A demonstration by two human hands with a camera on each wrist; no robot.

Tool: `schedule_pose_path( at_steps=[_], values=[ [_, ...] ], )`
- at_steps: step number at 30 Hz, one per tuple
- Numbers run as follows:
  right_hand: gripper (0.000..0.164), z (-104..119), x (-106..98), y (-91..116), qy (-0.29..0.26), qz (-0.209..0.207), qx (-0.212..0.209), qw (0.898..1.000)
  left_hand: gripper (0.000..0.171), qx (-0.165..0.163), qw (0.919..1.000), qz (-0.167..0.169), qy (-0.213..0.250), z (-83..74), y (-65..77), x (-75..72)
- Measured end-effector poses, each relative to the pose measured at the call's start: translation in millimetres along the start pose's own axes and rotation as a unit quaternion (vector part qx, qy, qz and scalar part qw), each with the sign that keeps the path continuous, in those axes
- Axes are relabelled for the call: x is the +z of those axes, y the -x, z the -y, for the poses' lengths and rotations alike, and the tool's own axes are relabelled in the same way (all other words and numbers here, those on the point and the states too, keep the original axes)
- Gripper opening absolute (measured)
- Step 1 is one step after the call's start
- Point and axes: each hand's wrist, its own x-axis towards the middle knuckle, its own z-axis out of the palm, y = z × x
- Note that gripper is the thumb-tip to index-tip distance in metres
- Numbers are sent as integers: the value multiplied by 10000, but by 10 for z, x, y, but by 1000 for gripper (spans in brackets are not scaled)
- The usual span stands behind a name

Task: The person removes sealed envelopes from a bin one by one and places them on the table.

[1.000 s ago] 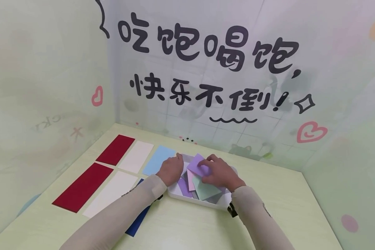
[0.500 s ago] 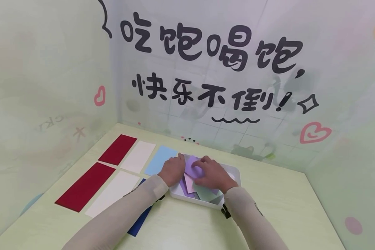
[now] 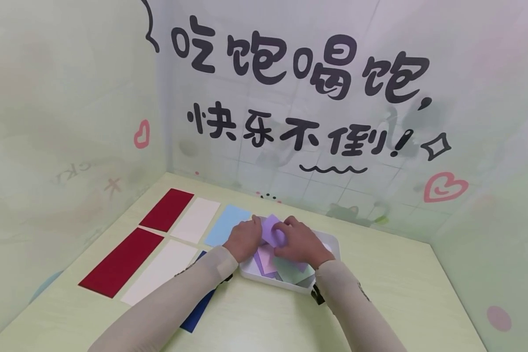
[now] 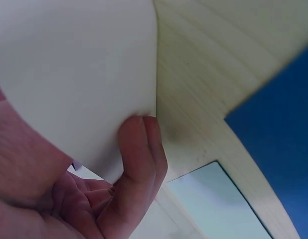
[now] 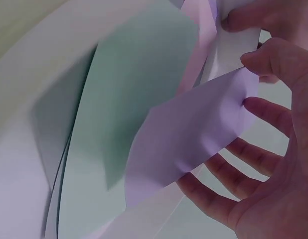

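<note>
My left hand [image 3: 244, 238] grips the left wall of a shallow white tray [image 3: 276, 283]; in the left wrist view its fingers [image 4: 136, 159] curl round the white wall. Over the tray, my right hand [image 3: 302, 244] holds a purple paper card [image 3: 270, 230] at its edge. The right wrist view shows that purple card [image 5: 186, 144] bowed between the thumb and the fingers. Beneath it in the tray, a pale green card [image 5: 139, 64], a pink card [image 3: 267, 259] and a grey card [image 5: 62, 109] overlap in a loose pile. The right hand covers part of the pile.
Left of the tray, paper strips lie in two rows: dark red strips [image 3: 123, 264], whitish strips [image 3: 195, 220], a light blue one [image 3: 226, 226] and a navy one [image 3: 199, 310], partly under my left sleeve. Walls printed with lettering [image 3: 281, 132] stand behind the pale table [image 3: 378, 293].
My right hand has shifted slightly left within the tray, and the purple card has gone from lying nearly flat to raised and bent in its fingers. The left hand stays on the tray.
</note>
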Motion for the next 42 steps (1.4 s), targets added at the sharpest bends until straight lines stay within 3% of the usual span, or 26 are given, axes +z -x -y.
schedule_pose_path(
  at_steps=[7, 17, 25, 32, 42],
  values=[
    [48, -214, -123, 49, 163, -138, 448, 9988, 46, -54, 9995, 23, -298, -2, -23, 11],
    [51, -632, -326, 219, 168, -278, 815, 9961, 46, -152, 9992, 168, -316, 21, -44, 20],
    [57, -1077, -443, 488, -138, -268, 1646, 9859, 49, -162, 9985, 352, -383, 25, -48, -9],
    [56, -1374, -371, 689, -235, -174, 2118, 9769, 49, -211, 9985, 407, -286, 11, -22, -33],
    [61, -1487, -131, 800, -469, -179, 3035, 9515, 48, -124, 9991, 280, -297, -24, -20, -16]
  ],
)
